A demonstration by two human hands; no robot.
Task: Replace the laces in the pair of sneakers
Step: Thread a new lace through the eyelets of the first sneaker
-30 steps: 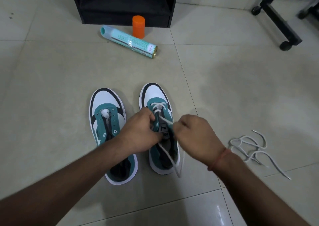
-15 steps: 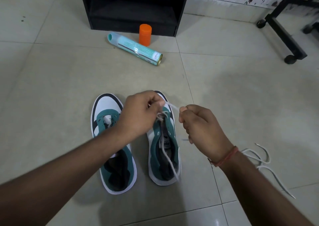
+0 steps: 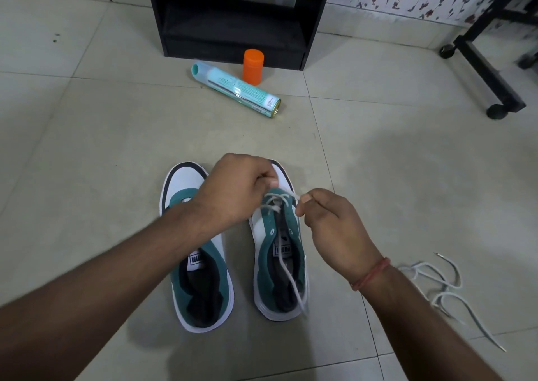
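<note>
Two teal-and-white sneakers stand side by side on the tiled floor. The left sneaker (image 3: pixel 186 185) has no lace. The right sneaker (image 3: pixel 279 264) has a white lace (image 3: pixel 275 203) crossed through its lowest eyelets, with one loose end trailing back over the tongue and heel. My left hand (image 3: pixel 241 188) hovers over the right sneaker's toe and pinches one part of the lace. My right hand (image 3: pixel 329 226) is beside the shoe and pinches the other part near its fingertips.
Another white lace (image 3: pixel 442 290) lies loose on the floor at the right. A teal spray can (image 3: pixel 235 89) lies on its side beyond the shoes, with an orange cap (image 3: pixel 253 66) standing behind it. A black cabinet (image 3: pixel 233 16) stands at the back, a wheeled black stand (image 3: pixel 489 74) at the far right.
Both hands have risen from the shoe's middle eyelets toward its toe, drawing the lace up. The camera has tilted upward, showing more of the cabinet and wall.
</note>
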